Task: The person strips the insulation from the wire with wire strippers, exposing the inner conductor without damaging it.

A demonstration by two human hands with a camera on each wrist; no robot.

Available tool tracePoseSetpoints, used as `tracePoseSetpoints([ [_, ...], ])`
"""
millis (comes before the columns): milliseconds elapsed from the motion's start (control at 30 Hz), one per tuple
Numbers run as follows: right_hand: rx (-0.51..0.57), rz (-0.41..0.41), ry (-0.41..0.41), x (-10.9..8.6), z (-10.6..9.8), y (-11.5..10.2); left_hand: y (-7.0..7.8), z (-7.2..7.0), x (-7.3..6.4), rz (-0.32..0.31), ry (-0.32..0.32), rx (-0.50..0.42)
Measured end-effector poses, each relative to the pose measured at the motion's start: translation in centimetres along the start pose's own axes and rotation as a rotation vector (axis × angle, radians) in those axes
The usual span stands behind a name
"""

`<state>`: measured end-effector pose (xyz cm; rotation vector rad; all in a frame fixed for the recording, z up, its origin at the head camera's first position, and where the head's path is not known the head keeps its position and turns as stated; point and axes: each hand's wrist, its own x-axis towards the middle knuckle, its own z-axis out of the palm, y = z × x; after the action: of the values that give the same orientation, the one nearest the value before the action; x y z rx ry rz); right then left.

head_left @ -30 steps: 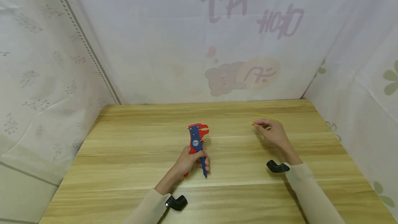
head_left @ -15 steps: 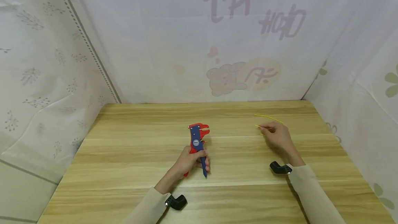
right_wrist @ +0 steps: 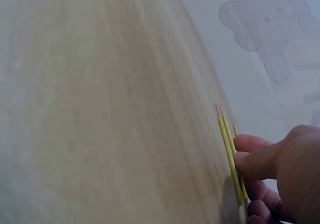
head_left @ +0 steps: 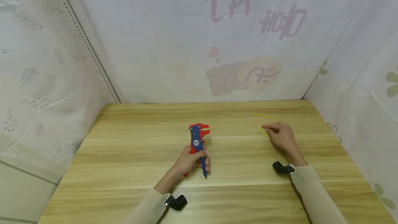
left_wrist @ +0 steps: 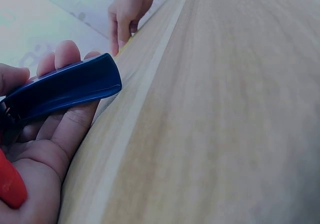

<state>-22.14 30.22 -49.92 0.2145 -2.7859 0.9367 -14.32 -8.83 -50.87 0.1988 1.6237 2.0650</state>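
Note:
My left hand (head_left: 188, 161) grips a wire stripper (head_left: 195, 136) with a blue body and red jaws, which stand apart. Its blue handle (left_wrist: 65, 91) lies against my fingers in the left wrist view, and a bit of the red handle (left_wrist: 11, 181) shows at the palm. At the table's right side my right hand (head_left: 282, 137) pinches a short yellow wire (head_left: 260, 128) low over the tabletop. A second yellow wire (right_wrist: 230, 161) lies alongside it; both show bare copper ends in the right wrist view. My thumb (right_wrist: 257, 163) covers part of the pinched wire.
A longer yellow wire (head_left: 267, 116) lies farther back, behind my right hand. The wooden table (head_left: 140, 130) ends at a printed cloth (head_left: 161, 61) at the back, with more cloth at both sides. Black wrist cameras (head_left: 176, 202) stick out from both sleeves.
My right hand has drawn back to the right with the yellow wire, bringing it beside the second wire. The left hand and the wire stripper have stayed in place.

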Motion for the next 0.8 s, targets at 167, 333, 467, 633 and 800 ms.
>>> tracePoseSetpoints([
  [167,0.000,0.019,-0.019,0.1,-0.2,-0.1,0.0,0.0,0.0,0.002,0.001,-0.003],
  [333,0.022,0.086,-0.059,0.0,-0.6,-0.4,0.0,0.0,0.0,-0.002,0.002,-0.006],
  [467,0.046,0.149,-0.099,0.1,-0.9,-0.4,0.0,0.0,-0.1,-0.002,-0.001,-0.012],
  [633,0.066,0.174,-0.117,0.6,-1.4,-0.4,0.0,0.0,-0.1,-0.002,-0.006,-0.017],
  [800,0.091,0.199,-0.128,1.1,-1.8,-0.8,0.0,0.0,0.0,0.000,-0.011,-0.018],
])
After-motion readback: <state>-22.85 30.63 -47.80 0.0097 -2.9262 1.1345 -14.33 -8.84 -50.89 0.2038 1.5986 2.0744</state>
